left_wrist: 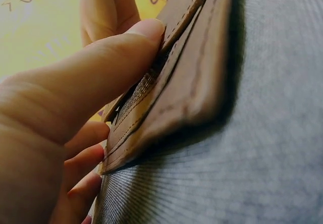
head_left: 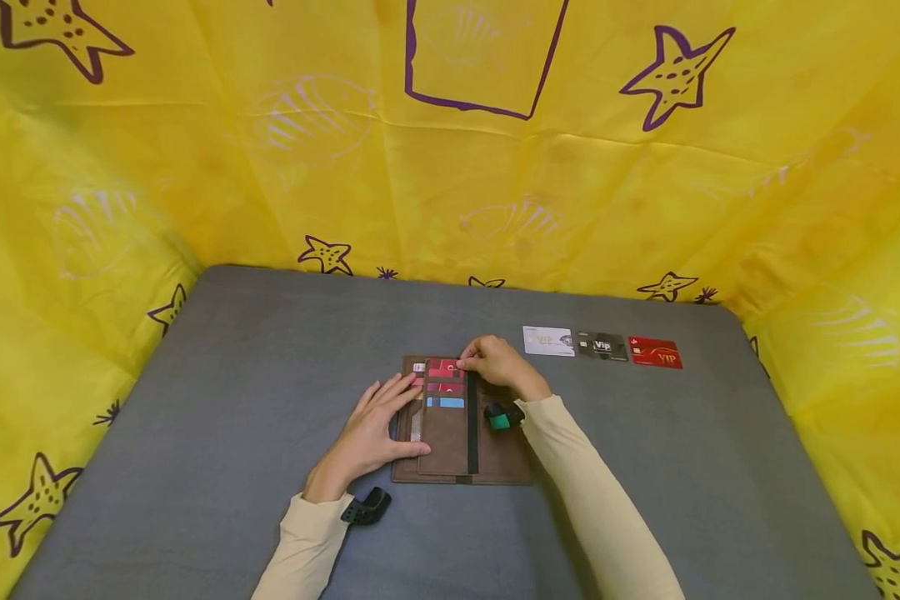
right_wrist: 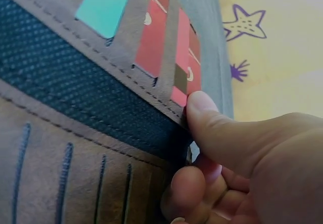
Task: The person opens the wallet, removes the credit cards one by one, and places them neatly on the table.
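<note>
A brown wallet (head_left: 442, 454) lies spread open on the table, its inner flap carrying red and blue cards in slots. My right hand (head_left: 498, 364) is at the top edge of that flap. There, thumb and curled fingers pinch the corner of a red card (right_wrist: 195, 77) in the top slot. My left hand (head_left: 375, 425) rests on the wallet's left part with fairly straight fingers. Its thumb (left_wrist: 116, 57) presses the flap's edge, and the other fingertips touch the outer border. In the right wrist view, empty slits line the other half, beyond a dark mesh strip (right_wrist: 75, 77).
To the right of the wallet, a white card (head_left: 548, 341), a black card (head_left: 602, 346) and a red VIP card (head_left: 656, 352) lie in a row. The grey table (head_left: 232, 375) is bordered by a yellow patterned cloth (head_left: 420, 183) behind and at both sides.
</note>
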The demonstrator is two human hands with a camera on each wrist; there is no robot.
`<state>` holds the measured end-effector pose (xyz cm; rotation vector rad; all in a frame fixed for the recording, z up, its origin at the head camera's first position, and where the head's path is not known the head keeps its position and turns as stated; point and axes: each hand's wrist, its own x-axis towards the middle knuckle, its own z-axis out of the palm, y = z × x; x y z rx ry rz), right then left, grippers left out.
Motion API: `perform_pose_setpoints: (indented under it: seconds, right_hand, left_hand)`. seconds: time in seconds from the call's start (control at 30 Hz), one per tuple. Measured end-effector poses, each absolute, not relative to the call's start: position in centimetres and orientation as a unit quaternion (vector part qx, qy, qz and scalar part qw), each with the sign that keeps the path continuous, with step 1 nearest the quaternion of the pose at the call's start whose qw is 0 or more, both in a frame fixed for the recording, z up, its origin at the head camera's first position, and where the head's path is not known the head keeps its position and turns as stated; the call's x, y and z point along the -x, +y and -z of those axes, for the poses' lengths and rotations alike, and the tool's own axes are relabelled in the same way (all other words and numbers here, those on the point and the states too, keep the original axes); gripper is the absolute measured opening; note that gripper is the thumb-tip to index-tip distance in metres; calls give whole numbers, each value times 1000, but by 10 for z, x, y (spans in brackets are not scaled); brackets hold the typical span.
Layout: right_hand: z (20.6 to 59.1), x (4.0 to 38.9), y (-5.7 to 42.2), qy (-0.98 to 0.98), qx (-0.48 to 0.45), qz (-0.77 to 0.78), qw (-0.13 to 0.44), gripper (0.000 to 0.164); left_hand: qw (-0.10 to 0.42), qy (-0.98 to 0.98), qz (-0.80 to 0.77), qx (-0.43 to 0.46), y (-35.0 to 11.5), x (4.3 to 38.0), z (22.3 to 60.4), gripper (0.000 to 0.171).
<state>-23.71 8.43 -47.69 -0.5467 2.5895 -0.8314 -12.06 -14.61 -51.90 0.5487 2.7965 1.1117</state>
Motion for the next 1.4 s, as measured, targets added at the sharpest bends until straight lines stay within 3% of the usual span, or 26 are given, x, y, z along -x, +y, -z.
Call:
perform_pose_setpoints:
  seconds: [0.2, 0.47, 1.03, 1.4]
  right_hand:
    - [476, 241, 82, 917, 189, 298, 189, 22]
    - [480, 245, 78, 930, 157, 297, 147, 24]
    - [487, 248, 80, 921, 203, 311, 122, 21]
    - [480, 250, 78, 915, 116, 385, 2, 20]
  left_hand:
    - [42, 913, -364, -178, -146, 121, 519, 91]
    - [49, 914, -362, -177, -145, 121, 519, 91]
    - [44, 916, -356, -177, -147, 123, 519, 91]
    - [45, 916, -360, -173, -146, 121, 518, 91]
